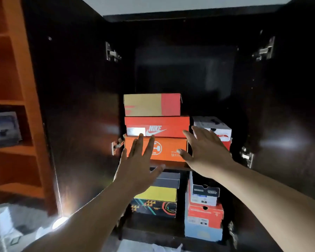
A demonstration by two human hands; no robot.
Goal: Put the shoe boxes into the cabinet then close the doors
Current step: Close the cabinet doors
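The orange box [155, 149], already on the upper cabinet shelf [171, 165] with its long side facing out, is flanked by the empty, spread-fingered left hand [138, 164] and right hand [205, 151].

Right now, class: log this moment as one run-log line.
left hand: open, at orange box | right hand: open, by same box | cabinet doors: open | boxes: shelved

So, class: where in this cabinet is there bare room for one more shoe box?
Free: above the white box, right of the tan box, and the dark space over that stack. Crowded: the lower shelf, with the yellow box and the right stack; both hands front the orange box.
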